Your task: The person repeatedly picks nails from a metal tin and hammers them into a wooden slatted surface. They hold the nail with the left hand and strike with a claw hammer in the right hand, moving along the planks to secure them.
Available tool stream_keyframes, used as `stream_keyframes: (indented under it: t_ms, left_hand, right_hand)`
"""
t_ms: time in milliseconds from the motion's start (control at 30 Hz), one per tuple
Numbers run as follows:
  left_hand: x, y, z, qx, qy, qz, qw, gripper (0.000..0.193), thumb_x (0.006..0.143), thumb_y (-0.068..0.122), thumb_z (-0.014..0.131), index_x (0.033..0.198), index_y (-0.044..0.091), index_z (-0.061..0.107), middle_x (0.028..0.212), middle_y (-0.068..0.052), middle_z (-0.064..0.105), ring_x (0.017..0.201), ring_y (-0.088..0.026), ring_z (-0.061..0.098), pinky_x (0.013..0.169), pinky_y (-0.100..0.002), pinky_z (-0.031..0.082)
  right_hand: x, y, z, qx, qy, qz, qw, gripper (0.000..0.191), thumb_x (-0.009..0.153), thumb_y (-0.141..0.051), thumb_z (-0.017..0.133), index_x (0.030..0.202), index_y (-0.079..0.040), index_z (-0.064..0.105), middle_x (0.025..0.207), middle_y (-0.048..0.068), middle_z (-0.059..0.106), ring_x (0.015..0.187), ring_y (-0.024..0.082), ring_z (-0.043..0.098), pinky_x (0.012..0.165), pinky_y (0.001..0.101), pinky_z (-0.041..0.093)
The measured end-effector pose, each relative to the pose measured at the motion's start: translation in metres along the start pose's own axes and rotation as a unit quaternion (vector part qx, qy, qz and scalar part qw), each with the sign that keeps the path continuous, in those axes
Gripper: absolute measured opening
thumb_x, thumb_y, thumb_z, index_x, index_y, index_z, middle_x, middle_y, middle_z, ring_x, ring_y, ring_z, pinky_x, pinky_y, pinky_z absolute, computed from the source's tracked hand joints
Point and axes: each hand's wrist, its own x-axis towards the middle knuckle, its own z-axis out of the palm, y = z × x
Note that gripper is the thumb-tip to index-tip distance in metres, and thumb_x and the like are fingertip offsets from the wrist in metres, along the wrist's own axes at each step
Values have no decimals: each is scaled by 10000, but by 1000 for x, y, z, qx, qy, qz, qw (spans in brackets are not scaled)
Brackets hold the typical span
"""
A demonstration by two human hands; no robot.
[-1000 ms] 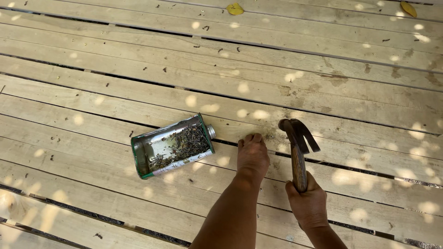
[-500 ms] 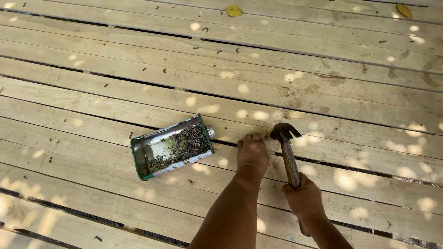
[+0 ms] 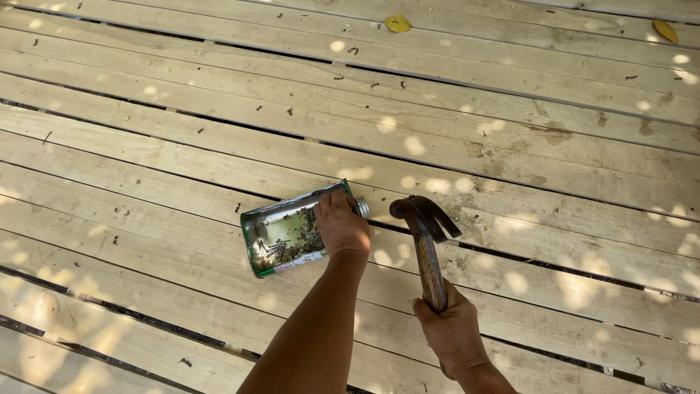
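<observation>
Since the earlier frames the left hand (image 3: 341, 225) has left the plank beside the can and now reaches into the cut-open metal can (image 3: 295, 232), while the claw hammer (image 3: 425, 237) has swung back from the board and hangs raised a little above it. The left fingers dip among the nails (image 3: 292, 244) heaped inside the can; whether they have closed on one I cannot tell, since the back of the hand hides the fingertips. The right hand (image 3: 452, 328) is wrapped fully around the lower end of the wooden handle, head up and claw pointing right. The can lies on its side on the pale plank decking (image 3: 182, 146), its spout end toward the hammer. As far as the work goes, I judge that the nailing stands between two nails: no nail stands upright under the hammer, and the long run of boards shows no heads clear enough to count (too small to tell). Nothing blocks the boards near the hands; only dark bits of debris, a yellow leaf (image 3: 397, 23) at the top edge and another leaf (image 3: 664, 30) at the far right lie well apart.
</observation>
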Motion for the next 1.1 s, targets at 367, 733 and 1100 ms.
stream_keyframes:
  t_ms: [367, 733, 1100]
  left_hand:
    - [14, 2, 17, -4, -117, -28, 993, 187, 918, 84, 679, 1074, 150, 759, 1244, -102, 644, 1139, -311, 657, 998, -414, 562]
    - [10, -9, 17, -183, 22, -52, 982, 173, 979, 128, 605, 1048, 149, 762, 1097, -71, 719, 1004, -312, 714, 897, -432, 565]
    - [8, -19, 28, -137, 54, -48, 988, 437, 784, -127, 580, 1182, 26, 674, 1345, -125, 538, 1142, -312, 636, 990, -348, 566]
  right_hand:
    - [10, -6, -5, 0, -16, -8, 1000, 233, 919, -173, 705, 1119, -76, 635, 573, 65, 560, 441, 133, 523, 431, 347, 534]
    - [15, 6, -2, 11, 10, 0, 1000, 145, 919, -165, 701, 997, -77, 617, 560, 59, 548, 433, 128, 512, 425, 340, 521]
    - [14, 15, -23, 62, 20, -21, 998, 137, 894, -138, 725, 936, -73, 612, 553, 57, 519, 436, 138, 489, 416, 363, 499]
